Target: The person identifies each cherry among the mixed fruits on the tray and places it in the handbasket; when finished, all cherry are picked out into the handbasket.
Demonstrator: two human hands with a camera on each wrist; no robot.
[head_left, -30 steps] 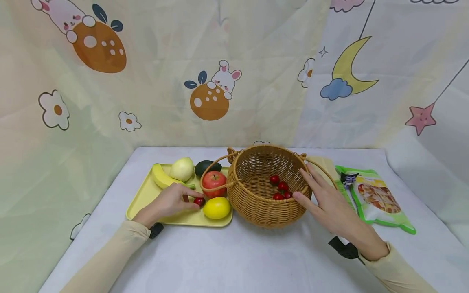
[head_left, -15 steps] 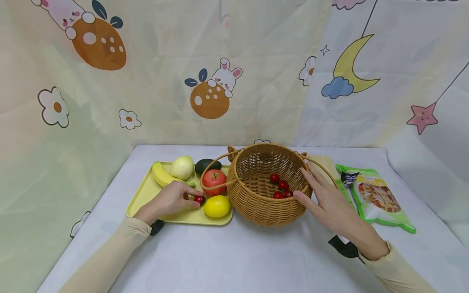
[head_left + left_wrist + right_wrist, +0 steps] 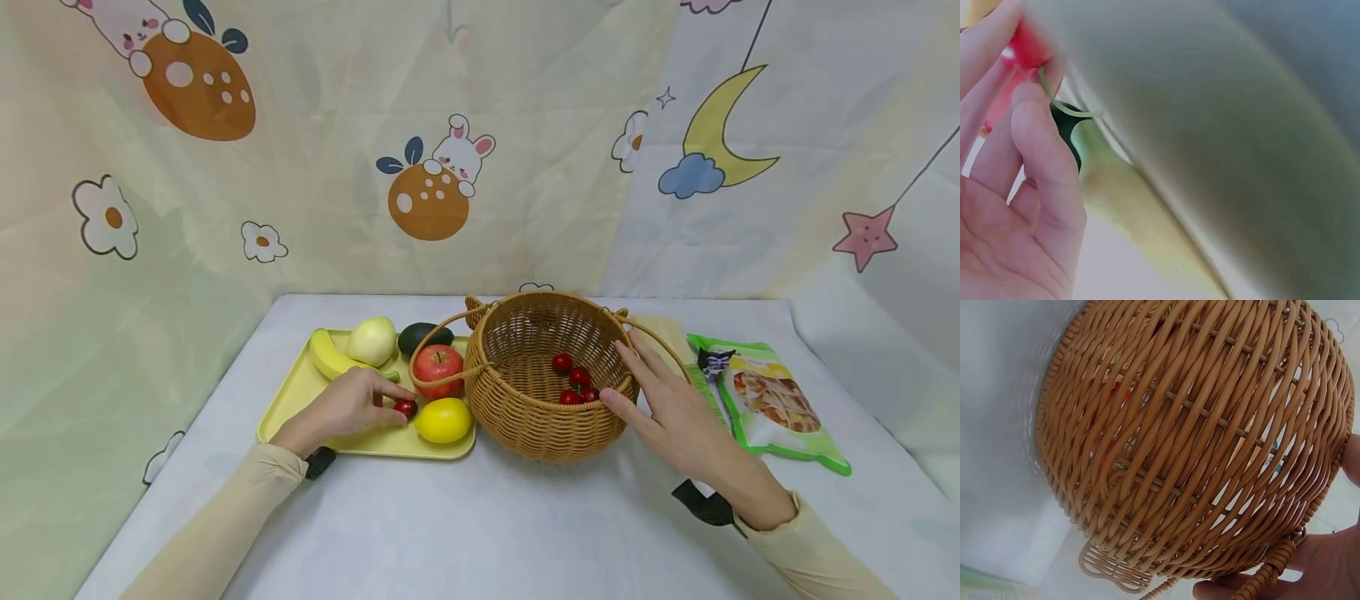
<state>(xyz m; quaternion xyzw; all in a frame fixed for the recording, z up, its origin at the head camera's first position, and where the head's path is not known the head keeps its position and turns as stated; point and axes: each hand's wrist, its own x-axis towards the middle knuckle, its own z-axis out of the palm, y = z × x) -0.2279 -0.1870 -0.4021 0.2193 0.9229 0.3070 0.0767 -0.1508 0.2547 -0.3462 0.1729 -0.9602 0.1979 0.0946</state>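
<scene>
My left hand reaches over the yellow tray, pinching a red cherry between thumb and index finger. Its green stem shows in the left wrist view. Around it lie a lemon, a red apple and a banana. To the right stands a wicker basket, tipped toward me, with several cherries inside. My right hand rests at the basket's right rim, fingers fairly straight, thumb on the front edge. In the right wrist view, fingers lie beside the basket handle.
On the tray's far side sit a pale round fruit and a dark green avocado-like fruit. A green and white food bag lies right of the basket. One basket handle loop hangs over the apple. A patterned cloth stands behind the table.
The left hand, with the cherry at its fingertips, has barely shifted. The right hand stays on the basket. The whole head view has drifted slightly.
</scene>
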